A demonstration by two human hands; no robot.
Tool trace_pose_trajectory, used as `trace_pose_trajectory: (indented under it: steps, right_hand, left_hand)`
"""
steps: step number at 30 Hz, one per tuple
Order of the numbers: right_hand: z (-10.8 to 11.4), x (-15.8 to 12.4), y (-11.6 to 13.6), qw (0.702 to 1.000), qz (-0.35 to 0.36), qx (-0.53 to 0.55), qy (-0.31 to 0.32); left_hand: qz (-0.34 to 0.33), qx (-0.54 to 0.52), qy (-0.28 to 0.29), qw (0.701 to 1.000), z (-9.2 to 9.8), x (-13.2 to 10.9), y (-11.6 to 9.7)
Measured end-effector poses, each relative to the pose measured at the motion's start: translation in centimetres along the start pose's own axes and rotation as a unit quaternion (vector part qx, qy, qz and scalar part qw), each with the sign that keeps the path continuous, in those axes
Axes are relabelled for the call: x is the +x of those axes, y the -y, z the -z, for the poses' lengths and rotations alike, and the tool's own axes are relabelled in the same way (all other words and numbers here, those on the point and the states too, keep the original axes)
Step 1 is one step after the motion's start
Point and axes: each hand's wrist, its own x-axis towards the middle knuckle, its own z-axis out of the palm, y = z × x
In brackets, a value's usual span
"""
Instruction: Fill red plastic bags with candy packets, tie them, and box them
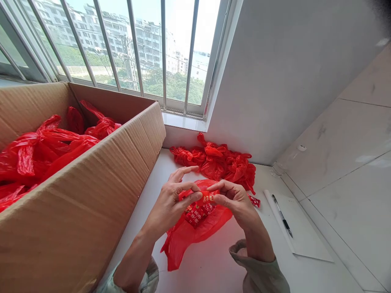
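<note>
Between my two hands is a small red packet (208, 198) with yellow print, pinched at its left end by my left hand (181, 195) and at its right end by my right hand (230, 197). Thumb and forefinger close on it on each side. Under it, a red plastic bag (195, 240) lies spread on the white table. More red packets (195, 215) with white characters rest on the bag. Another small red packet (254, 201) lies just right of my right hand.
A large cardboard box (122, 162) holding knotted red bags (39, 146) stands at left. Crumpled red bags (216, 158) lie by the wall. At right are a clear bottle (282, 165), a pen (282, 217) and white paper (305, 232). A barred window (146, 53) is behind.
</note>
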Motion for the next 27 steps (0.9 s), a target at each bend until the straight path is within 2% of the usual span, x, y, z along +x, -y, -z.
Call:
trace_pose_trajectory:
  steps: [4,10,15,24,27]
  right_hand:
    - [-0.2,-0.4,0.6,0.998,-0.019,0.053,0.003]
    - [0.0,-0.5,1.0,0.997,-0.025,0.008,-0.077]
    - [0.1,-0.7,1.2,0.993,0.014,-0.045,-0.108]
    - [-0.2,-1.4,1.5,0.985,0.052,-0.082,-0.146]
    - [-0.2,-1.6,1.7,0.985,0.065,-0.086,-0.138]
  left_hand:
    - [0.008,-0.027,0.015,1.0,0.3,-0.1,-0.3]
    - [-0.002,0.01,-0.002,1.0,0.1,-0.3,-0.4]
    - [-0.031,0.033,-0.013,0.999,-0.2,-0.4,-1.0]
    - [-0.028,-0.003,-0.013,1.0,-0.6,-0.5,-1.5]
    - [-0.027,-0.02,-0.007,0.999,-0.6,-0.6,-1.5]
